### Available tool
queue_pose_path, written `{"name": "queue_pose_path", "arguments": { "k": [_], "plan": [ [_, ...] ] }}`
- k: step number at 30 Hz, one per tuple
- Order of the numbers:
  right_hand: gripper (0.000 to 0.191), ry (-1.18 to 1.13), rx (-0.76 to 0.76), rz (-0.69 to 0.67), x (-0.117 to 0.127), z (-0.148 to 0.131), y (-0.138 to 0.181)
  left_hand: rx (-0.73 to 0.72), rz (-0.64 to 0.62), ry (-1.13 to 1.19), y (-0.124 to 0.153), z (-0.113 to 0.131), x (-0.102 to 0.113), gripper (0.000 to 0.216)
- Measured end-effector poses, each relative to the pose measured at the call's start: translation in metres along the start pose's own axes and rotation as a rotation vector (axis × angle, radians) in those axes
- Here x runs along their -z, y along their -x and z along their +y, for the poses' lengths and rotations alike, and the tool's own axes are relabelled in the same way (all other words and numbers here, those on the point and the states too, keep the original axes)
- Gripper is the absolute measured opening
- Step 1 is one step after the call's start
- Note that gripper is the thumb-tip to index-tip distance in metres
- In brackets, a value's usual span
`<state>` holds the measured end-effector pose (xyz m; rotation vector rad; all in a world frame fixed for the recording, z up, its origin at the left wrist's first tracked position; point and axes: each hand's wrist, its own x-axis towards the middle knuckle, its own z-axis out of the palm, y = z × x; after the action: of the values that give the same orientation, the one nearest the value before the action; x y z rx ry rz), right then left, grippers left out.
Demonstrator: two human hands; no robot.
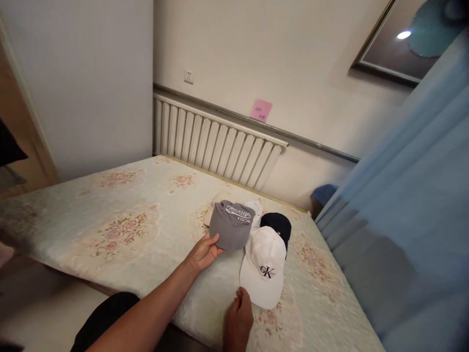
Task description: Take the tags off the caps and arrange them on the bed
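My left hand [206, 251] pinches the edge of a grey cap [230, 230] with white script lettering and holds it up, its front facing me. My right hand [239, 318] is closed at the lower left edge of the brim of a white cap [264, 264], which has dark letters on its front. Behind the white cap is a black cap [277, 226], partly covered by it. Another white cap [255, 210] shows behind the grey one, mostly hidden. A beige edge of something also peeks out left of the grey cap.
The bed [146, 264] has a pale floral cover. Along the wall runs a white radiator [216, 142] below a pipe with a pink note [261, 110]. A blue curtain [410, 210] hangs at the right, and a blue object [324, 194] sits by the far corner.
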<state>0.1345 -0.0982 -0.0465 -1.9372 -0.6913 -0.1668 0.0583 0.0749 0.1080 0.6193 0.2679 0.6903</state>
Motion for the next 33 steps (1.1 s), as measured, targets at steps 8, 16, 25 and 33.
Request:
{"name": "queue_pose_path", "arguments": {
  "k": [8,16,25,33],
  "plan": [
    [0.034,0.053,0.052,-0.018,-0.004,0.005,0.000,0.113,0.182,0.120,0.001,-0.056,0.043,0.051],
    [0.034,0.057,0.078,-0.026,-0.001,0.004,0.001,0.175,0.283,0.144,0.027,-0.082,0.067,0.038],
    [0.035,0.074,0.087,-0.020,0.000,-0.002,0.000,0.121,0.464,0.068,0.039,-0.082,0.059,0.017],
    [0.034,0.080,0.104,-0.002,0.000,-0.002,0.000,0.127,0.725,-0.623,0.057,-0.070,0.059,0.023]
  ]
}}
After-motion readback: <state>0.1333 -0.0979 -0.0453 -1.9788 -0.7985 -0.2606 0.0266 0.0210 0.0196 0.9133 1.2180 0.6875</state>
